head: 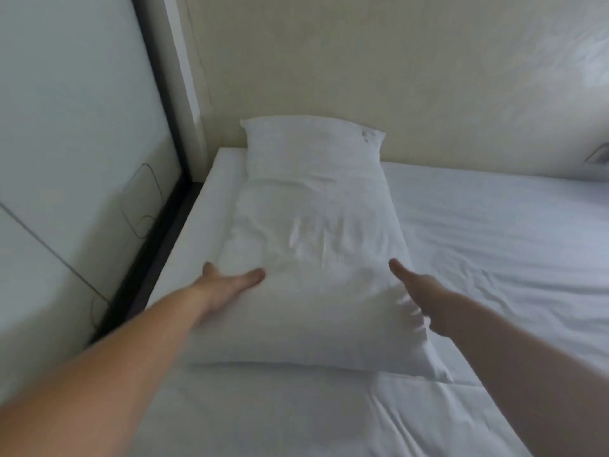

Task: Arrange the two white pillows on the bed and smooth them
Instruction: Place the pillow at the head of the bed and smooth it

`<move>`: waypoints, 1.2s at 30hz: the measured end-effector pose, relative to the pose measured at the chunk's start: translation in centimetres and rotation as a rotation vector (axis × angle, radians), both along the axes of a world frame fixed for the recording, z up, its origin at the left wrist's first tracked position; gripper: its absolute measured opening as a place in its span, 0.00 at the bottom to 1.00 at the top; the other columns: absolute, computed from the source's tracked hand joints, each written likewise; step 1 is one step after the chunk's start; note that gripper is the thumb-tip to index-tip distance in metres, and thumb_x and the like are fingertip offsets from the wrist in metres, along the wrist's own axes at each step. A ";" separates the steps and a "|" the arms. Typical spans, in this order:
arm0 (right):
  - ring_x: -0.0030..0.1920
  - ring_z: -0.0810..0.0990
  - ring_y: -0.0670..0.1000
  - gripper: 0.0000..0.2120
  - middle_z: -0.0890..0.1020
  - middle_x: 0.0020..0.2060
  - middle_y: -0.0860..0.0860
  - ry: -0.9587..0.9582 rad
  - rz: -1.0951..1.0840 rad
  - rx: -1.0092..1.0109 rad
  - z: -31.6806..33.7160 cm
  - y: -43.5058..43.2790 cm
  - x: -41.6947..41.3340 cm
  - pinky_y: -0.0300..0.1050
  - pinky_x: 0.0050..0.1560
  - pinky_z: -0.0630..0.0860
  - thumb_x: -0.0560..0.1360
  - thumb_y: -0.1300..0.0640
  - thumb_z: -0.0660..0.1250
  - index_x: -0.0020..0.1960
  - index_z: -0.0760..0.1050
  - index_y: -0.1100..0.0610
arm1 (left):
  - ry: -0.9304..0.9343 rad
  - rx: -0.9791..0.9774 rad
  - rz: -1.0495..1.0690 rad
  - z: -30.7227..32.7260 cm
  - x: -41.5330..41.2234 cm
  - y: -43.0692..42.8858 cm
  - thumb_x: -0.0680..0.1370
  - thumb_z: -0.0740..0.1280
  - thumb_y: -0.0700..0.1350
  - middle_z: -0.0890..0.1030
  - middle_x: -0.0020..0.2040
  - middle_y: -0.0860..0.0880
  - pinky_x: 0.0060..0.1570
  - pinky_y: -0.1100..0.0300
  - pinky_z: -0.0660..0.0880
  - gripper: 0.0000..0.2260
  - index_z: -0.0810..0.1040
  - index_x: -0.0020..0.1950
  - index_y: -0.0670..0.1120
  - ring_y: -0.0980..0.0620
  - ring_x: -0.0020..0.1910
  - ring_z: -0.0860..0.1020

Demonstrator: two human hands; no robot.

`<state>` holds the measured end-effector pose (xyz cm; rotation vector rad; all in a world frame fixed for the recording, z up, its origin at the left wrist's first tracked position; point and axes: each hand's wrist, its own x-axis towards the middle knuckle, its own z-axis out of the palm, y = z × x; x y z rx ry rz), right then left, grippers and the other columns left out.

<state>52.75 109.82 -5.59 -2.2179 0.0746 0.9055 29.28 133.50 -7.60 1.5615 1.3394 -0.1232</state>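
Note:
A white pillow [313,275] lies lengthwise on the bed's left half, its near end slightly raised. Behind it a second white pillow [313,146] leans against the wall, touching the first. My left hand [227,285] grips the near pillow's left edge, thumb on top and fingers along the side. On the right edge my right hand [415,288] holds the same pillow, thumb pointing forward and fingers hidden under the cloth.
The white sheet [494,245] covers the mattress, wrinkled to the right. A cream wall [395,77] stands behind the bed. A dark frame [155,245] and a white panel [66,159] run close along the bed's left side.

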 end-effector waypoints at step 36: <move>0.66 0.71 0.66 0.46 0.70 0.69 0.66 -0.061 -0.073 -0.214 -5.3 -3.2 -10.5 0.57 0.62 0.67 0.70 0.26 0.48 0.73 0.57 0.62 | 0.306 0.435 -0.065 -1.1 -4.2 -6.5 0.71 0.45 0.73 0.62 0.74 0.39 0.66 0.39 0.62 0.40 0.44 0.78 0.55 0.36 0.69 0.66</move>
